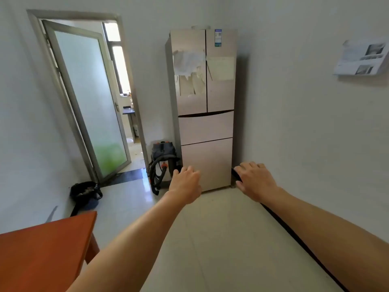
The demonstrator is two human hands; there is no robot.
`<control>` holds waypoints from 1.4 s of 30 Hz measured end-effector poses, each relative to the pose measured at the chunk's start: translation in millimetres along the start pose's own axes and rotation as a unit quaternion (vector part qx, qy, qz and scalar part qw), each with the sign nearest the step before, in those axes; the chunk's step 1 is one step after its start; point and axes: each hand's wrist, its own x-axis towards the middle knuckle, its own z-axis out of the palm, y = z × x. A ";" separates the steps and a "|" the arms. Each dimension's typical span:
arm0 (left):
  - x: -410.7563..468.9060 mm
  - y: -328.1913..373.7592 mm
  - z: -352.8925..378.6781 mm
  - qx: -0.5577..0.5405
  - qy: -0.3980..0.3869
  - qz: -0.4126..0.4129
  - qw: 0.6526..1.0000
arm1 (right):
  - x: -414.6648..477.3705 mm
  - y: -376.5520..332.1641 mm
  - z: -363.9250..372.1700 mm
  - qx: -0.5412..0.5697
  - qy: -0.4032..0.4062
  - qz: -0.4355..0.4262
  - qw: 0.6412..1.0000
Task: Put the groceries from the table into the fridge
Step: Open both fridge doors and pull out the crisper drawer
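1. the fridge stands upright at the centre of the frame in the room's far corner. both upper doors and both lower drawers are shut.
2. the left hand and right hand reach forward at lower centre, backs to the camera. their fingers are loosely spread and hold nothing. both overlap the fridge's bottom drawer in the picture; whether they touch it cannot be told.
3. a corner of the orange counter sits at lower left, cut off by the frame edge.
4. a vacuum cleaner with a coiled black hose stands on the floor, just beside the fridge's left side.
5. a dark bag lies near the left wall, between the counter and the frosted glass door, which stands open at upper left.
6. a black skirting strip runs along the right wall toward the fridge.
7. a printed sheet hangs on the wall at upper right.
8. peeling film covers part of the fridge's left door; a blue label on the right door is too small to read.
9. the room beyond the door is mostly hidden and blurred.
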 end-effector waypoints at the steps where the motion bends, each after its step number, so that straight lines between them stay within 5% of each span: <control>1: 13.8 -5.5 2.6 -0.002 0.003 0.000 1.000 | 14.1 4.0 4.0 0.002 0.002 0.002 1.000; 29: 514.8 -53.1 94.3 -0.020 0.029 0.005 0.999 | 447.8 235.2 171.7 0.043 0.030 0.037 0.998; 42: 740.6 -148.5 173.1 -0.011 0.043 0.005 0.999 | 677.1 274.8 275.7 0.046 0.030 0.041 0.998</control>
